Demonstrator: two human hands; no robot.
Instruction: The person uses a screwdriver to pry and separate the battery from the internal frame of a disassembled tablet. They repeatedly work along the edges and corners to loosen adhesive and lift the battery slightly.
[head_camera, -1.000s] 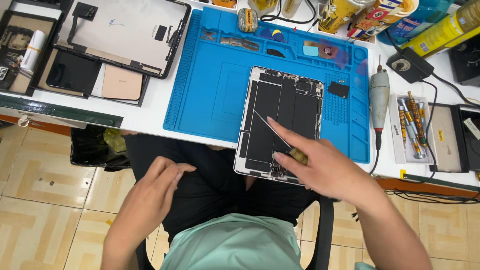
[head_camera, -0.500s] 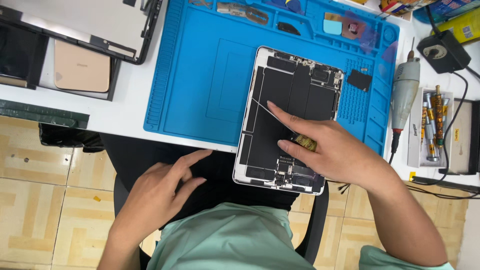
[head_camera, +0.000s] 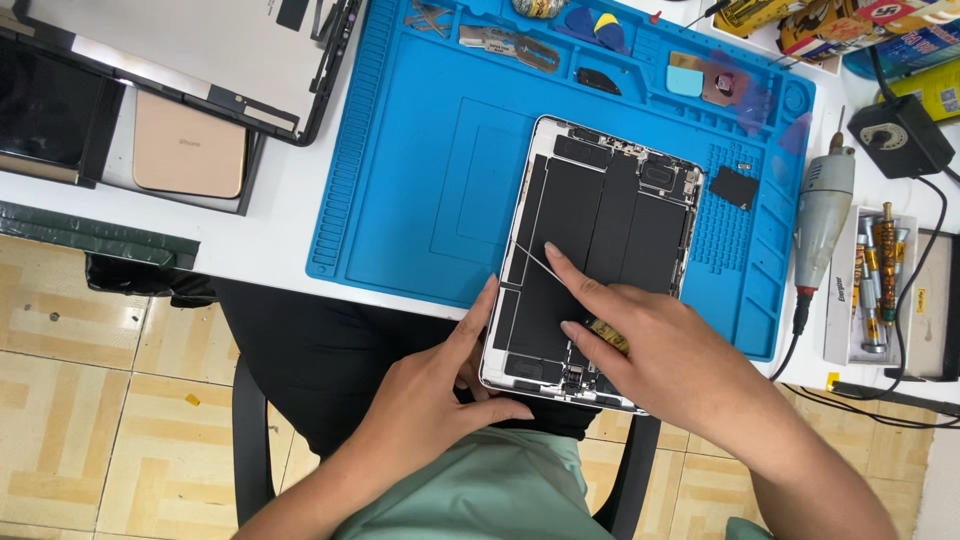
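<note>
Head view: opened silver tablet with black battery cells (head_camera: 600, 250) overhanging blue silicone repair mat (head_camera: 420, 150) at desk edge, left hand (head_camera: 440, 390) pinching its lower-left corner, right hand (head_camera: 650, 350) gripping thin metal pry tool (head_camera: 530, 262); prying stage, steady shallow leverage called for next.

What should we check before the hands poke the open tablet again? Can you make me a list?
1. Left hand steadies the open tablet at its near corner: ok.
2. Right hand holds the thin metal tool on the black panel: ok.
3. Tablet fully on the blue mat: not ok, near end overhangs the table edge.
4. Tool tip under anything: cannot tell.
5. Rotary tool clear of the hands: ok.
</note>
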